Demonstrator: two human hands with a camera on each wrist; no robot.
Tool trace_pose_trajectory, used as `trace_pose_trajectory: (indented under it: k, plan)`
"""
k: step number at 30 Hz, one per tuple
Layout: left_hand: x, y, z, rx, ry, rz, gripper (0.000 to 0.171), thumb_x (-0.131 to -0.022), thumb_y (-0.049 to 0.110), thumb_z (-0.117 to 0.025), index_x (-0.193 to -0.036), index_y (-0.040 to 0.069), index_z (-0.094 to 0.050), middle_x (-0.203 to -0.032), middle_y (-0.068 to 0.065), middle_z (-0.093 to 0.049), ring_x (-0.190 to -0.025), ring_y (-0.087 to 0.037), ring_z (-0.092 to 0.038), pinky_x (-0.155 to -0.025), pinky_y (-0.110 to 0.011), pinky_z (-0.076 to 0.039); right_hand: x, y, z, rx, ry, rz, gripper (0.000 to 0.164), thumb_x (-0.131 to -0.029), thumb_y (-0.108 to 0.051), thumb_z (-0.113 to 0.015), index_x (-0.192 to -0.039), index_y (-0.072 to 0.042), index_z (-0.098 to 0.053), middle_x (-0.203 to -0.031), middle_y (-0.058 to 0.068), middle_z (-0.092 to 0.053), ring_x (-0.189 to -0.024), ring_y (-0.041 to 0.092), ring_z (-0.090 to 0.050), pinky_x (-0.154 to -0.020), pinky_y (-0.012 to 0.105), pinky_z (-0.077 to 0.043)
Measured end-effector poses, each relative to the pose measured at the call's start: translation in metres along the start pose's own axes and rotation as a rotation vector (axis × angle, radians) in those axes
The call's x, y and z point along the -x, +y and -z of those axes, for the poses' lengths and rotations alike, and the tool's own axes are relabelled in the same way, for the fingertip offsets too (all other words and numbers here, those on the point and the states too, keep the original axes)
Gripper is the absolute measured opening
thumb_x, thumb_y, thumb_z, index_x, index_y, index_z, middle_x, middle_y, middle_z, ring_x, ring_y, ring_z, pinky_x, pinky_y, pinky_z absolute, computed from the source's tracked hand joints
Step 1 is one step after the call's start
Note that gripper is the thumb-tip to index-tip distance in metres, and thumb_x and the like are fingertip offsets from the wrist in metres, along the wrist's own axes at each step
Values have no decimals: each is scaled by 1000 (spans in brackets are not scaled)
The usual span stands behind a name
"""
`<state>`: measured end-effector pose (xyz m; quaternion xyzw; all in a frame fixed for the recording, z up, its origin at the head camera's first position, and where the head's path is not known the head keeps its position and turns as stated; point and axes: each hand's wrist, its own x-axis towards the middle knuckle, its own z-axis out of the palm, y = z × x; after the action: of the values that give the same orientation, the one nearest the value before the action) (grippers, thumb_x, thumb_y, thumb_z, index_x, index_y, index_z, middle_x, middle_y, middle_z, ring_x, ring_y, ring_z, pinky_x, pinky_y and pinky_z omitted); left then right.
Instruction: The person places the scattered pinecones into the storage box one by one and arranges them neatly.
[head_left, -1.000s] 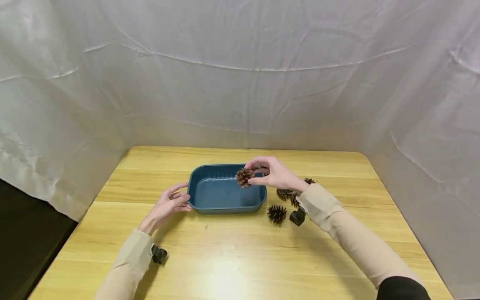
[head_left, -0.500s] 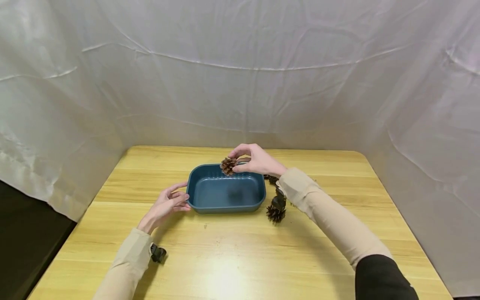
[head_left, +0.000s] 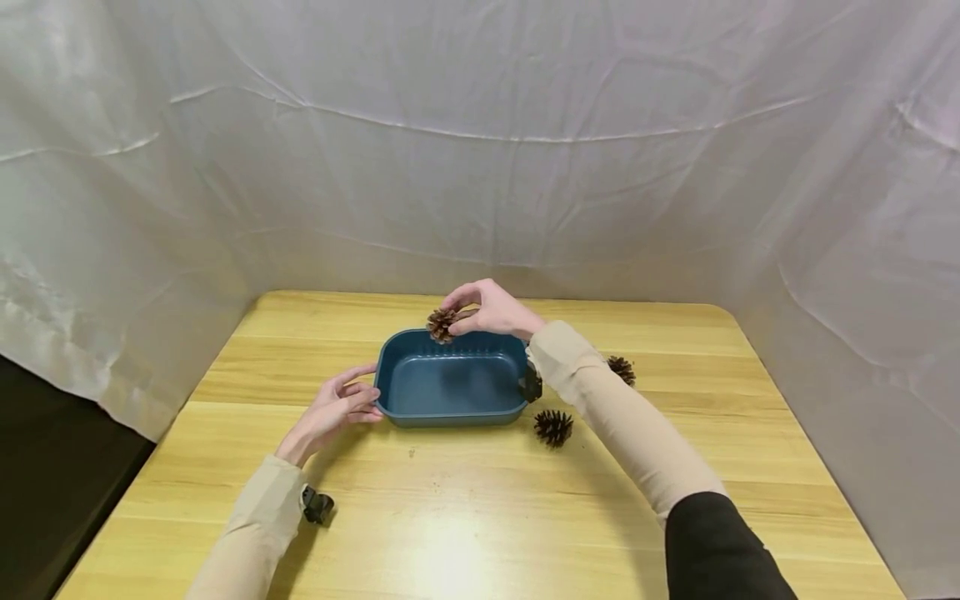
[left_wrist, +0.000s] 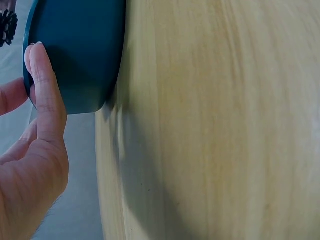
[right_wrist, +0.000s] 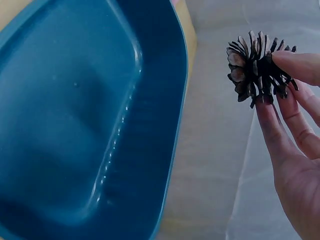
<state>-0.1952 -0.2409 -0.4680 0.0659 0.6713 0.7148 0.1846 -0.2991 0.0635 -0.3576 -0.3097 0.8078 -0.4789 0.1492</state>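
Observation:
In the head view a deep blue rectangular tub (head_left: 450, 419) stands on the table. My left hand (head_left: 330, 412) rests against its left end with fairly straight fingers; in the left wrist view they touch the outer wall and rim. My right hand (head_left: 491, 310) pinches a brown pine cone (head_left: 441, 326) between thumb and fingertips, above the tub's far rim. The right wrist view shows that pine cone (right_wrist: 260, 70) with its scales spread. Within the tub only bare floor is visible.
A dark pine cone (head_left: 553, 428) lies by the tub's front right corner. Another pine cone (head_left: 621, 371) sits farther right, partly behind the right sleeve. Pale curtains (head_left: 480, 167) surround the wooden table (head_left: 450, 517) at the back and sides.
My right hand has carried the pine cone left and away from me, from over the tub's right part to its far rim. The left hand and the tub have stayed nearly still.

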Motion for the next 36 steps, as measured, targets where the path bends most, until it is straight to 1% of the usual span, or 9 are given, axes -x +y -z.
trace_pose_trajectory:
  k: [4,12,17,22,27,32,36]
  plan:
    - [0,0,0,2,3,3,66,-102,5,-55,-156,-7,-19,-98,-2,-66,-77,-11,-71,-81,-30,-66,-8,6,-4,6,-8,-9,34,-84,2,-76,-118,3,-70,-123,21,-69,-114,31,-65,-97,33,-62]
    - [-1,0,-1,5,0,9,66,-103,5,-54,-157,-7,-18,-98,-2,-66,-78,-11,-71,-81,-29,-66,-17,20,-16,1,-5,-50,32,-85,-1,-77,-117,-2,-72,-119,17,-72,-110,28,-68,-89,31,-62]
    - [-2,0,0,4,1,2,67,-102,5,-55,-157,-7,-18,-99,-2,-67,-78,-11,-71,-82,-31,-66,-23,29,-23,-51,9,-80,31,-86,2,-75,-117,-2,-71,-121,18,-71,-112,31,-67,-89,34,-63]
    - [0,0,1,-8,7,7,66,-103,5,-54,-157,-6,-18,-99,-2,-67,-78,-11,-71,-83,-33,-66,-30,36,-32,-99,2,-119,32,-85,5,-74,-117,1,-71,-125,20,-69,-116,33,-65,-91,35,-63]
    - [1,1,1,-6,11,10,66,-103,5,-55,-157,-6,-19,-99,-2,-67,-78,-10,-71,-82,-31,-66,-34,37,-40,-118,8,-157,33,-84,5,-75,-117,0,-72,-131,17,-66,-121,31,-64,-94,35,-62]
    - [1,1,1,7,6,4,65,-103,5,-54,-156,-6,-19,-97,-1,-67,-78,-11,-71,-82,-31,-66,-37,35,-49,-145,-15,-177,34,-85,7,-74,-119,0,-71,-135,18,-64,-128,33,-61,-96,38,-62]
    - [2,1,1,8,-8,0,65,-102,4,-55,-156,-7,-20,-96,-1,-67,-77,-12,-71,-82,-33,-66,-39,38,-56,-161,-27,-184,33,-85,9,-73,-117,1,-71,-135,18,-63,-130,35,-60,-95,37,-62]
